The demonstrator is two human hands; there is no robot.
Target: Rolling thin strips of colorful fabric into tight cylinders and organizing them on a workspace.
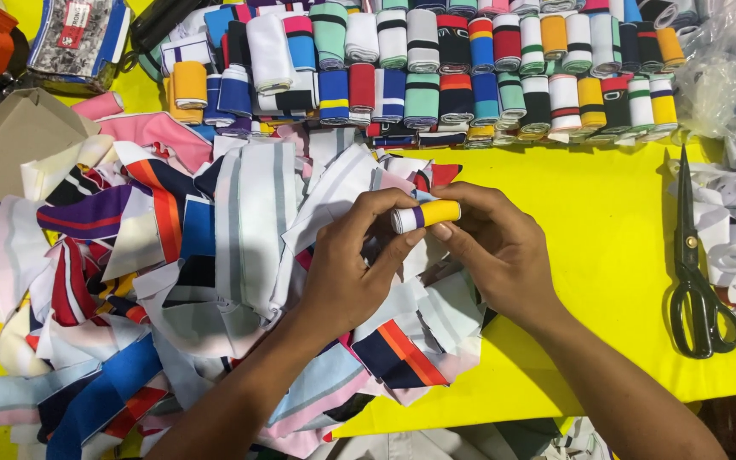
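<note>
Ribbed knit cloth roll (pixel 426 215), matt; table (pixel 606 230) smooth yellow w/ slight sheen; scissors (pixel 693 264) dark metal.

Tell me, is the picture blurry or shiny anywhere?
Head view: bright, even light, soft shadows under the left hand and right hand; the roll they hold is sharp; the plastic bag top right glares; the scissors look clear; the rows of rolls bend slightly near the edge.

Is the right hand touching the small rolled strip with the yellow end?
Touching. The head view shows the right hand with its thumb and fingertips pressed on the yellow end of the rolled strip; the left hand pinches its white end.
</note>
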